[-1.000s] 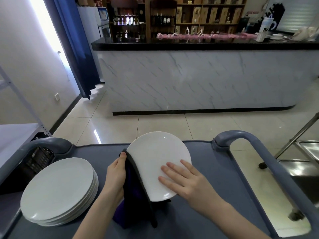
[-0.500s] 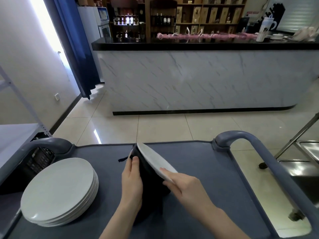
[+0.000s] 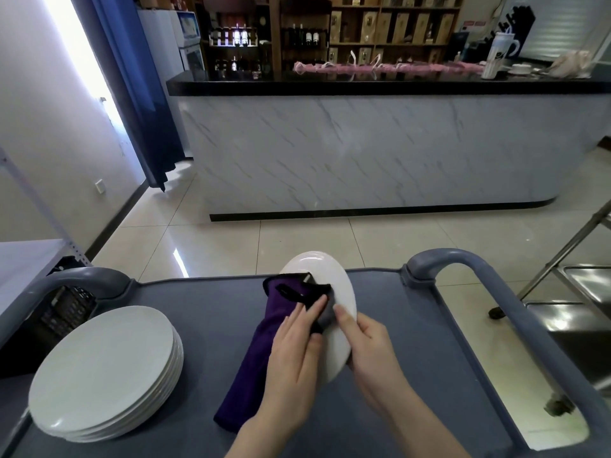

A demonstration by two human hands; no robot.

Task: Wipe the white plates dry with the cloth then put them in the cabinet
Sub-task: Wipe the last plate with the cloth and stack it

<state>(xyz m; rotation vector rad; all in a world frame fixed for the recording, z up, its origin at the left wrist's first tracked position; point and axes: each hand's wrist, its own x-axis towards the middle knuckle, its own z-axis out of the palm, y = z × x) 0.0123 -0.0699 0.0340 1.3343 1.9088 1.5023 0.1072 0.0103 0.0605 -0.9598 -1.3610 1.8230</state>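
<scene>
Lower centre, the right hand [image 3: 368, 355] grips the plate [image 3: 327, 266] by its near rim. The left hand [image 3: 294, 353] presses the cloth [image 3: 261, 342] flat-fingered against the plate's left face. The plate stands on edge, its long axis pointing up-frame. The stack [image 3: 102, 368] sits lower left.

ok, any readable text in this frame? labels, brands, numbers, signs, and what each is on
Nothing can be read.
Bottle labels on the shelves: too small.
Boxes on the shelves: print blurred.
Red sign beside the shelves: blurred.
White tumbler on the counter: dark mark, illegible.
Held plate, plate stack, cloth: no print shows.
</scene>
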